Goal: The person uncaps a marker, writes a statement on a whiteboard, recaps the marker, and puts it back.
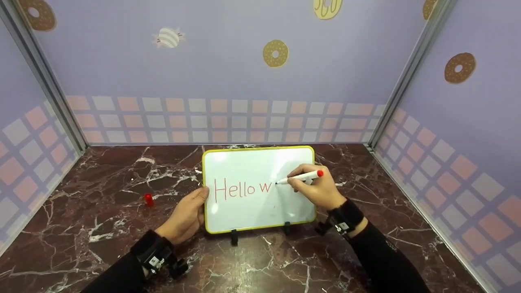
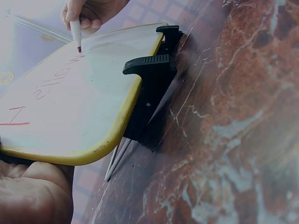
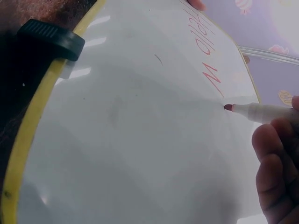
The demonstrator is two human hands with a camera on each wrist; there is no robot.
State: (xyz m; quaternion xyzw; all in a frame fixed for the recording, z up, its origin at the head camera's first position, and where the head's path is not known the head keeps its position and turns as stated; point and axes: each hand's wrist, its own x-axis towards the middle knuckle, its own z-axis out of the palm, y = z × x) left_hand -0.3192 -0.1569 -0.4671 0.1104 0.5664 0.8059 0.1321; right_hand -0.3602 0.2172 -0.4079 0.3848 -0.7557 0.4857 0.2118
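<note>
A white marker (image 1: 305,176) with a red end is pinched in my right hand (image 1: 321,190), in front of the whiteboard (image 1: 248,213). Its dark red tip (image 3: 228,107) is just past the last stroke of the "w"; whether it touches the surface I cannot tell. The yellow-framed board leans back on a black stand (image 2: 152,88) and bears "Hello w" in thin red letters. My left hand (image 1: 185,215) grips the board's left edge, thumb at the front rim and the other fingers mostly hidden behind. In the left wrist view its palm (image 2: 35,196) shows under the frame.
A red marker cap (image 1: 149,200) stands on the dark red marbled table (image 1: 110,252), left of the board. Patterned lilac panels (image 1: 220,73) enclose the table at the back and both sides, joined by metal corner posts (image 1: 411,73).
</note>
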